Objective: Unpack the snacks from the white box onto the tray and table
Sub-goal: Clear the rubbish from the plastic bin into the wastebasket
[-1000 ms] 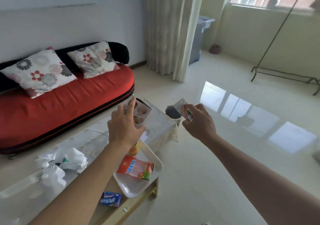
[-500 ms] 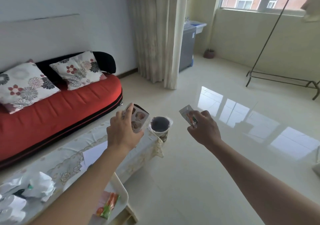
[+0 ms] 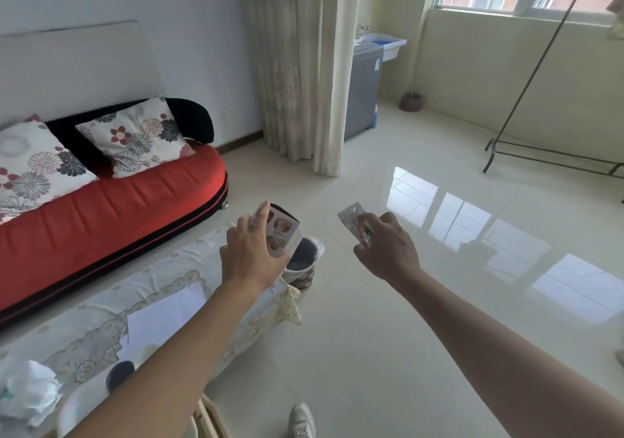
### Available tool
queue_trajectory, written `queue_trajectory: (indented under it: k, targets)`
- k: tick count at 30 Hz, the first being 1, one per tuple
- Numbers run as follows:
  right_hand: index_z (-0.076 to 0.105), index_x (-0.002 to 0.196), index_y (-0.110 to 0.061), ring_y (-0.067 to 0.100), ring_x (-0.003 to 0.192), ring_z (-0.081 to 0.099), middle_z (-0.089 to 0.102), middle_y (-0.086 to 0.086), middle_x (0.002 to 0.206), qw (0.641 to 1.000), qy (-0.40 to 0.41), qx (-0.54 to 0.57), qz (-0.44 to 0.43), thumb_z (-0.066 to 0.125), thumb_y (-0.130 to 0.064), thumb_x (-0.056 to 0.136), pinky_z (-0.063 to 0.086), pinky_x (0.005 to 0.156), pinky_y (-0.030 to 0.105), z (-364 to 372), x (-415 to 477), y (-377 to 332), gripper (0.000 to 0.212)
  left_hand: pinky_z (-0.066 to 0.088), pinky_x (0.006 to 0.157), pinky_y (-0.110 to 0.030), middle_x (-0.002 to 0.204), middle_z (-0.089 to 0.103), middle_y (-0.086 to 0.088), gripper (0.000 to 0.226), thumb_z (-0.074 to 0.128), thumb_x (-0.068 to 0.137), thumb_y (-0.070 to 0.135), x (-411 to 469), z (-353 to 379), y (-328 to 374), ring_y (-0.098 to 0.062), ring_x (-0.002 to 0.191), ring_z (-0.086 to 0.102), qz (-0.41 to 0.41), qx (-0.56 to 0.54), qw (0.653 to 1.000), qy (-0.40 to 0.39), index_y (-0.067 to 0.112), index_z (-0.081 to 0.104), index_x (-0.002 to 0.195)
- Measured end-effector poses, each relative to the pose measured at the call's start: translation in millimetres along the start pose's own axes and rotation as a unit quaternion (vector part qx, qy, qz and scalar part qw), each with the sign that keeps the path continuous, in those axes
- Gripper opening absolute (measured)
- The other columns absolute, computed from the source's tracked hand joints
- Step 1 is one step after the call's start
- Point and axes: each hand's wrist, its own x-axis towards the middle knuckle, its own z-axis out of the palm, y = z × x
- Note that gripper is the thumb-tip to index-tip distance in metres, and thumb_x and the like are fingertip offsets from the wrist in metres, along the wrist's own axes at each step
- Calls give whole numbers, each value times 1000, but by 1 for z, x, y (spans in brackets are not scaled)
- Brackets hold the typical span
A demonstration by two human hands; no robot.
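Both hands have drifted past the table end, toward the bin (image 3: 301,256). Left hand (image 3: 250,258) grips the box (image 3: 279,231), right hand (image 3: 388,252) pinches a packet (image 3: 351,219). Both look like discards, so next comes dropping them in.

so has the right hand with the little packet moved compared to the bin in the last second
Yes. The right hand with its small packet was beside the bin rim earlier; now it sits farther right, with bare floor between them.

Table (image 3: 189,268): patterned cloth cover. On it: white paper sheet (image 3: 165,316), crumpled white bag (image 3: 28,393), white tray (image 3: 84,407).
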Motion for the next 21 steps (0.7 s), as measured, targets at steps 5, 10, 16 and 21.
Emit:
queue_trajectory:
  k: [5, 10, 16, 21]
  targets:
    - [56, 133, -25, 34, 94, 60, 52, 6, 115, 1000, 9, 1, 4, 62, -24, 83, 48, 73, 33, 13, 55, 5, 50, 52, 90, -50, 140, 42, -7, 104, 74, 78, 55, 60, 37, 11, -33, 124, 46, -12, -11, 1000, -20, 36, 13, 160]
    - [56, 133, -25, 32, 92, 60, 53, 5, 114, 1000, 9, 4, 4, 63, -24, 82, 52, 73, 35, 30, 122, 10, 51, 51, 90, -49, 139, 43, -8, 104, 76, 77, 54, 140, 64, 21, -34, 123, 46, -18, -28, 999, -28, 36, 15, 160]
    - [53, 140, -25, 32, 95, 61, 54, 6, 121, 1000, -3, -6, 12, 65, -26, 86, 41, 69, 29, 49, 205, 6, 56, 51, 93, -51, 138, 43, -8, 103, 77, 75, 50, 227, 85, 20, -34, 123, 47, -48, -71, 996, -40, 38, 17, 158]
    - [54, 139, -25, 30, 91, 60, 53, 6, 118, 1000, -8, -8, 3, 66, -27, 86, 42, 67, 29, 69, 262, 0, 55, 51, 94, -51, 137, 43, -8, 104, 78, 75, 48, 277, 101, 8, -33, 123, 46, -72, -71, 994, -47, 37, 17, 158]
